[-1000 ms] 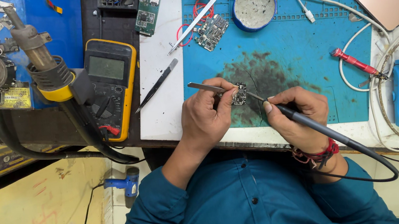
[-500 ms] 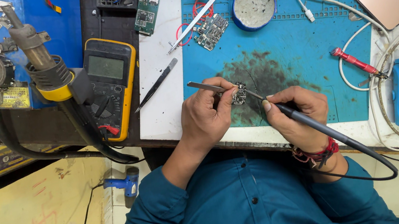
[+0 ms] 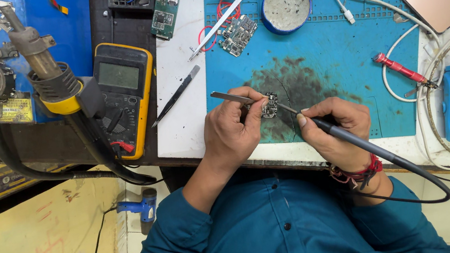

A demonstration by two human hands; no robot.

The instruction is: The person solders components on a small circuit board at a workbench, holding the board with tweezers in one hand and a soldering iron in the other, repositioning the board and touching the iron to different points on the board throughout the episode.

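Soldering in progress at the near edge of the worktop's blue mat [image 3: 340,61]. The left hand [image 3: 232,134], grip closed on tweezers [image 3: 231,97], steadies a small circuit board [image 3: 269,105]; the right hand [image 3: 335,128], grip closed on a soldering iron [image 3: 345,135], sets its tip at the board. The joint appears unfinished; a second board [image 3: 238,35] lies at the mat's far edge.

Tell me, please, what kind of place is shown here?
Most likely an electronics repair bench. The right hand holds a soldering iron to a small circuit board on a blue work mat, the left hand holds tweezers, and a yellow multimeter lies nearby.
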